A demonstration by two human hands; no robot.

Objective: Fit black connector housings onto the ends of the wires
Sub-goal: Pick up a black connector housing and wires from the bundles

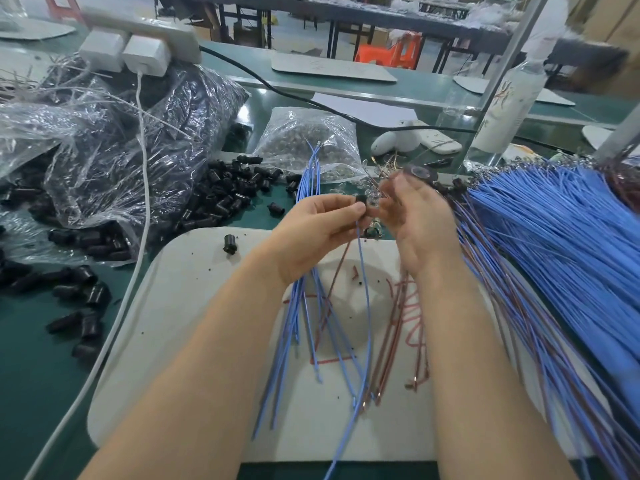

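Black plastic connector housing (360, 199) pinched btw thumb & forefinger of left hand (322, 230), above white rounded work board (194, 323). Other fingers curled round thin blue wires (310, 168) running up & down thru the fist. Right hand (419, 220) just beside housing, fingers bent in, blurred; can't tell what's gripped. 1 loose black housing (229, 244) on board, upper left. Pile of black housings (228, 192) & clear plastic bags (138, 133) at left on green table (31, 358); thick bundle of blue & brown wires (554, 230) at right.
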